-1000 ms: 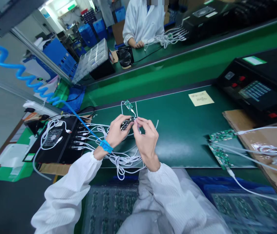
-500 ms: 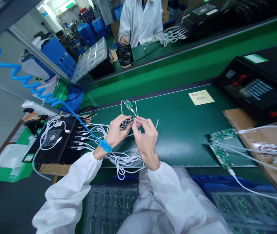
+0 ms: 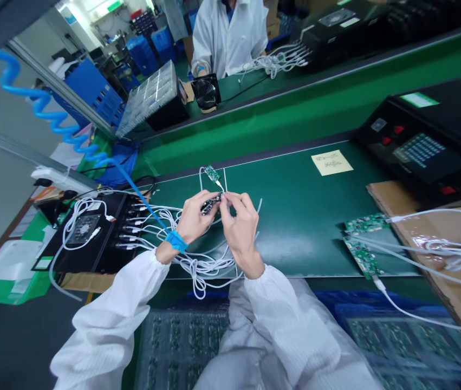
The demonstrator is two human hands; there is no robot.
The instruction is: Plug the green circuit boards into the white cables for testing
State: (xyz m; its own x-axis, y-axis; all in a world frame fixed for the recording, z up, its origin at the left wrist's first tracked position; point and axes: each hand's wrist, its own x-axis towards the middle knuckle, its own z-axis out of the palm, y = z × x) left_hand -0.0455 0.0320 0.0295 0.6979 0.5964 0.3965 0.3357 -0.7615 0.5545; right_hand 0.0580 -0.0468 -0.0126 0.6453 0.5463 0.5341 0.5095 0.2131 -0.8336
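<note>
Between my two hands, above the green mat, is a small dark circuit board. My left hand, with a blue strap at the wrist, is closed on the board's left side. My right hand pinches at the board's right end; what its fingertips hold is too small and covered to make out. Just beyond my hands lies a green circuit board with a white plug in its near end. Tangled white cables lie beneath and beside my hands.
A black box with plugged-in cables stands left, under a coiled blue hose. Right are more green boards, a yellow note and a black device. A person in white is across the bench.
The view has shifted slightly. My hands stay together at the dark board, with its angle a little changed. Across the bench, the person's hand has moved behind the black fan.
</note>
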